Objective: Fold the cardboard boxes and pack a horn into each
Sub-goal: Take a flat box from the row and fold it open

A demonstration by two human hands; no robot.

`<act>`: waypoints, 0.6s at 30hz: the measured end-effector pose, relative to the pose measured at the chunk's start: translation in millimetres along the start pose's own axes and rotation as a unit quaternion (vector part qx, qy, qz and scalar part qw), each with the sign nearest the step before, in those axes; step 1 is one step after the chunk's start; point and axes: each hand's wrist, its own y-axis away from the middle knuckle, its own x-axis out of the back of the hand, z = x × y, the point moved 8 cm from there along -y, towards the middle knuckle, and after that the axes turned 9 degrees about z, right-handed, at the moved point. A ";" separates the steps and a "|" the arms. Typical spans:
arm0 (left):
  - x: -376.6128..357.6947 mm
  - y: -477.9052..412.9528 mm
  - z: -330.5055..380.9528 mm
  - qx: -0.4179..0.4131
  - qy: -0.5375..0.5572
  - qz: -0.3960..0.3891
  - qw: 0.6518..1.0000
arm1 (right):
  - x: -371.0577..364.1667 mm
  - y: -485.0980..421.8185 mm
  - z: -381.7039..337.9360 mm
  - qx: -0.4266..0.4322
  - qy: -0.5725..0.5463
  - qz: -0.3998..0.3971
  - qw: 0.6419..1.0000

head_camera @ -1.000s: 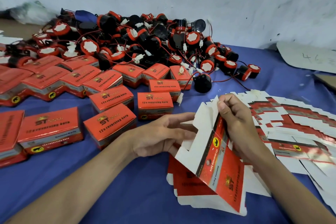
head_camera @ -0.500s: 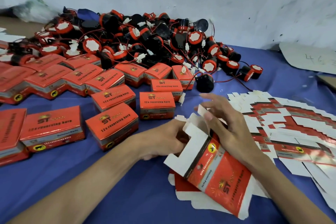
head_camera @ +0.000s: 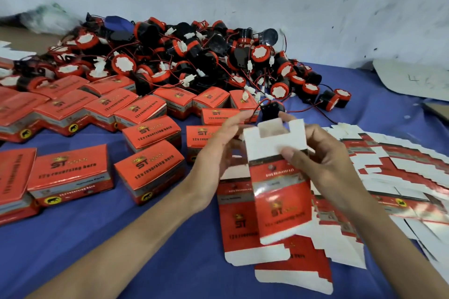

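Right now the flat red box (head_camera: 279, 192) is up over the blue desk (head_camera: 85, 250), between my hands. My right hand (head_camera: 323, 162) pinches its white top flap, thumb in front. My left hand (head_camera: 218, 150) lies with straight fingers along its left edge; some fingers hide behind it. Its "ST" is upside down and blurry. Closed boxes (head_camera: 70, 175) on my left read "ST 12v reversing horn". Horns (head_camera: 194, 60) are piled behind them, and more flat boxes (head_camera: 401, 177) lie on my right.

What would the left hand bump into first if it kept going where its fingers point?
Most likely the closed red horn box just past the left hand, then the horn pile. The hand seems raised off the table, so it might pass over; depth is unclear.
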 end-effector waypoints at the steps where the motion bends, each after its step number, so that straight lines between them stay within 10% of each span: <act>1: -3.7 2.4 3.7 -0.032 -0.022 -0.007 0.999 | 0.5 0.0 -2.2 0.004 -0.005 0.022 1.000; 18: -4.2 27.6 25.0 -0.208 -0.078 0.092 0.971 | -20.6 21.9 -2.4 0.056 -0.174 0.132 0.974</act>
